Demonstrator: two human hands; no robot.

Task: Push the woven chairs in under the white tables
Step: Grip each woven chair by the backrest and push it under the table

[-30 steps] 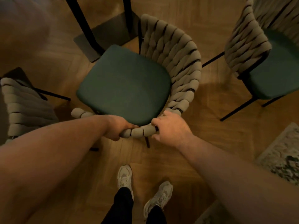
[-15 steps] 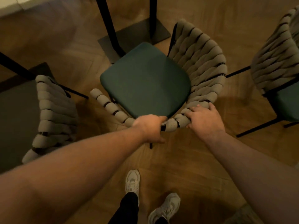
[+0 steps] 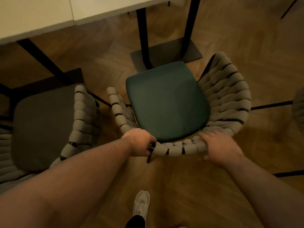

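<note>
1. A person's left hand point(image 3: 139, 143) grips the curved back rail of a woven chair point(image 3: 167, 104), fingers curled round the cord.
2. The right hand point(image 3: 219, 148) lies over the same rail further along (motion blur hides whether its fingers wrap it).
3. The chair stands on the wooden floor point(image 3: 246, 38), the front of its green seat at the black base plate point(image 3: 166, 53) of the white table point(image 3: 32, 15) and not yet under the tabletop.
4. A second chair point(image 3: 42, 129) stands just beside it on the left.
</note>
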